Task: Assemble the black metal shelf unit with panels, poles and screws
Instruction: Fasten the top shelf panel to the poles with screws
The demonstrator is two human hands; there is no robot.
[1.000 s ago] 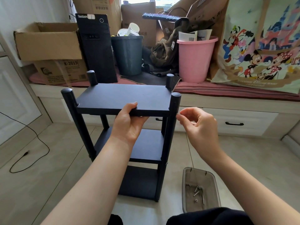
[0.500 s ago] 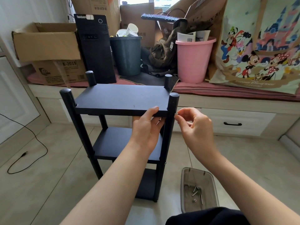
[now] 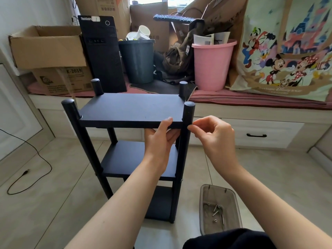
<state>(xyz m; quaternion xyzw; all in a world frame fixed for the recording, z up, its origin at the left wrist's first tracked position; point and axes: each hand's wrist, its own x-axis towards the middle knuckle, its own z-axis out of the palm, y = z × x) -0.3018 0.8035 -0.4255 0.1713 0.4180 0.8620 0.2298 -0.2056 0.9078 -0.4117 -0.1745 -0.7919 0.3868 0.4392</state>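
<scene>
A black shelf unit stands upright on the tiled floor, with a top panel (image 3: 133,108), a middle panel and a bottom panel between four black poles. My left hand (image 3: 161,139) grips the front edge of the top panel near its right end, thumb on top and fingers underneath. My right hand (image 3: 213,137) pinches something small against the side of the front right pole (image 3: 186,133) at the level of the top panel; the pinched item is hidden by my fingertips. A clear plastic tray (image 3: 203,194) on the floor at the right holds several loose screws (image 3: 216,211).
Behind the shelf runs a low bench with drawers (image 3: 255,135), loaded with cardboard boxes (image 3: 46,49), a computer tower (image 3: 102,54), a dark bin (image 3: 138,62), a pink bucket (image 3: 212,67) and a cartoon-print bag (image 3: 287,51). A black cable (image 3: 36,159) trails over the floor at the left.
My left hand slid right along the top panel's front edge, from the middle to near the front right pole. My right hand moved in until its fingertips touch that pole.
</scene>
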